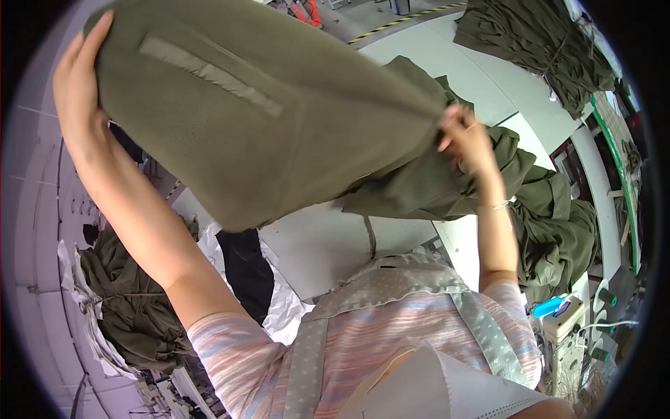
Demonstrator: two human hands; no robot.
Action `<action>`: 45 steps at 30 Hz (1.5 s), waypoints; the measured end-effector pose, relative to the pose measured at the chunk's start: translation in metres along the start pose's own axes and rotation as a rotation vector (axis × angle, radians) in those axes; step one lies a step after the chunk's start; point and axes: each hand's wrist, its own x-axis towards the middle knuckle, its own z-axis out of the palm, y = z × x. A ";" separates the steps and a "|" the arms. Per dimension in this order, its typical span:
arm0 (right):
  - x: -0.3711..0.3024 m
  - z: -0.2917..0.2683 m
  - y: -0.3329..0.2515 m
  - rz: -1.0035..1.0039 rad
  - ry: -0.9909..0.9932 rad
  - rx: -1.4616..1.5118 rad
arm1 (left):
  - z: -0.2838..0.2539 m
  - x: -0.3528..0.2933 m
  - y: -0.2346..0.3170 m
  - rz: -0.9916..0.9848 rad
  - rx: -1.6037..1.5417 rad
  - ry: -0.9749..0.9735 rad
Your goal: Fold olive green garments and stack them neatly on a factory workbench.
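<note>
Between my raised hands stretches an olive-green garment piece (272, 146). A lighter strip (209, 73) runs slantwise across its upper left part. My left hand (82, 77) grips the far left edge, its thumb on the near face and the other fingers partly behind the cloth. At the right, my right hand (464, 140) is closed on a gathered part of the same cloth, slightly blurred. From there more of the olive fabric (516, 164) hangs in folds over the table. The piece is held up above the table and hides much of it.
A white work table (307, 241) lies below. Tied olive cloth bundles rest at the left (132, 300) and far right (544, 49). Black cloth (246, 272) lies on white paper (283, 300) by my left arm. A sewing machine (564, 328) with thread cones stands at lower right.
</note>
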 end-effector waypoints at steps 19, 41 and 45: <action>0.232 0.100 0.139 -0.605 0.061 -0.851 | -0.043 -0.186 -0.368 -0.451 0.677 0.122; 0.210 0.160 0.089 -0.359 0.273 -0.579 | -0.015 -0.131 -0.351 -0.056 1.354 0.067; 0.175 0.117 0.117 -0.780 0.042 -0.954 | 0.038 -0.170 -0.301 0.341 1.290 -0.416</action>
